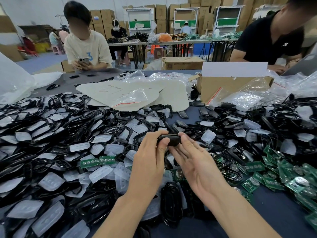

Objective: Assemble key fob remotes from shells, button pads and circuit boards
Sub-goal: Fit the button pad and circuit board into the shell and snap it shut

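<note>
Head view: left hand (151, 157), right hand (193, 157) pinch key fob (169, 140), axis left-right.

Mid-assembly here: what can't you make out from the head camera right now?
- Head view: seam and inside of the black fob, covered by the left hand and right hand.
- Cardboard box contents, hidden by its wall and plastic bags.
- Markings on the circuit boards: too small.

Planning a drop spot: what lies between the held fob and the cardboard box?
Head view: black shells and clear button pads lie scattered between fob and box, plus a bare patch of tabletop.
</note>
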Available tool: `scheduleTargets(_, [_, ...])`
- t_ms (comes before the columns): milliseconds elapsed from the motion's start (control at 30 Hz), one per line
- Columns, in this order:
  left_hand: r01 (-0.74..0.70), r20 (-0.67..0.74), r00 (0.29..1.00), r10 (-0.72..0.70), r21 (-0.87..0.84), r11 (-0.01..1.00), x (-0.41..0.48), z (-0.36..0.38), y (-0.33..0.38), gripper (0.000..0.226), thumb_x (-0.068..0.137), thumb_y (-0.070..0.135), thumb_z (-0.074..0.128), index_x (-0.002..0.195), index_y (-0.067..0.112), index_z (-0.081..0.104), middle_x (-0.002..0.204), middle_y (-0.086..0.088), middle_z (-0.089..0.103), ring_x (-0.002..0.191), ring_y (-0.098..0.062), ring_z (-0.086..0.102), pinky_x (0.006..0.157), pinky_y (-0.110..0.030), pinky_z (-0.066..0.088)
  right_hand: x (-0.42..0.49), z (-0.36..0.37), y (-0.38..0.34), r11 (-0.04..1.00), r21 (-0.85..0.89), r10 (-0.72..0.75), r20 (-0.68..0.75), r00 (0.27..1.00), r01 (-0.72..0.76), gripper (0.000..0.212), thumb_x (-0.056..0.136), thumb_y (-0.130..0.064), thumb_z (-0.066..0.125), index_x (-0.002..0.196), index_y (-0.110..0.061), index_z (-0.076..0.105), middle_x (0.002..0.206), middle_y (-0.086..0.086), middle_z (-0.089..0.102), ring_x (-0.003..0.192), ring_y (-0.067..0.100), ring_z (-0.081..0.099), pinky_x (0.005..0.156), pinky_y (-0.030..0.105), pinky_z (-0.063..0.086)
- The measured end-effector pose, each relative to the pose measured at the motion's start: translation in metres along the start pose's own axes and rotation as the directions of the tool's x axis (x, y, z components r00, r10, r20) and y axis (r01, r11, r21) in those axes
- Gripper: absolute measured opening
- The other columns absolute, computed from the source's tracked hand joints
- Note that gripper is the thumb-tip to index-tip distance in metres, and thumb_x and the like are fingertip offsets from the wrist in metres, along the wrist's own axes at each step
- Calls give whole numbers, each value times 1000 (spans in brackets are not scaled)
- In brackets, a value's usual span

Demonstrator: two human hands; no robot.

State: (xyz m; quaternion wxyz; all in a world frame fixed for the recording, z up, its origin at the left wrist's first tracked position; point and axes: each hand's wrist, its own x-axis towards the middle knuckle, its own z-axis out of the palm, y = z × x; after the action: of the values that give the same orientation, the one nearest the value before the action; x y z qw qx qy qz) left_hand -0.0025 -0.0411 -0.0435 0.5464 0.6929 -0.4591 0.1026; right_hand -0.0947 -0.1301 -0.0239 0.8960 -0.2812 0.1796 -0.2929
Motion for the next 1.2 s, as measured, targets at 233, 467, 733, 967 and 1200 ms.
scheduleTargets(233, [-113, 41, 993, 111, 61, 992, 0, 1, 0, 33, 106, 42, 32, 124, 23, 54, 115, 12, 58, 108, -5, 57, 92, -19, 47, -1, 0, -4, 980, 135, 148, -25, 989, -143, 34, 77, -13, 71, 105, 6, 69, 105, 24, 74, 89, 25, 77, 69, 27, 62])
scheduleTargets(467, [-82, 105, 992, 76, 56, 995, -1, 0, 2, 40, 107, 40, 29, 142, 30, 44, 118, 17, 49, 108, -5, 53, 91, -16, 44, -1, -2, -6, 981, 78, 184, -69, 981, -178, 38, 71, -14, 76, 104, 4, 70, 99, 22, 76, 82, 22, 77, 67, 23, 62])
scheduleTargets(733, [-53, 82, 995, 50, 38, 998, 0, -2, 3, 29, 105, 37, 35, 129, 29, 51, 114, 15, 55, 105, -5, 56, 86, -12, 43, -3, -3, -8, 991, -49, 122, -46, 991, -124, 41, 74, -18, 75, 109, 2, 70, 106, 21, 75, 87, 21, 76, 68, 20, 60])
scheduleTargets(967, [134, 15, 991, -133, -104, 985, 2, -2, 4, 24, 101, 33, 46, 120, 33, 60, 103, 12, 69, 91, 1, 63, 77, -8, 43, -10, -1, -4, 746, -599, -280, 114, 953, 291, 26, 88, -26, 72, 110, -38, 76, 104, -7, 77, 94, 13, 75, 81, 17, 57])
scheduleTargets(1200, [304, 64, 952, -299, -309, 901, 2, -3, 10, 30, 100, 44, 48, 127, 45, 60, 110, 15, 71, 96, -3, 67, 83, -15, 51, -11, -1, -4, 666, -660, -361, 123, 925, 348, 28, 94, -18, 68, 113, -37, 75, 93, -4, 79, 84, 11, 75, 77, 15, 55])
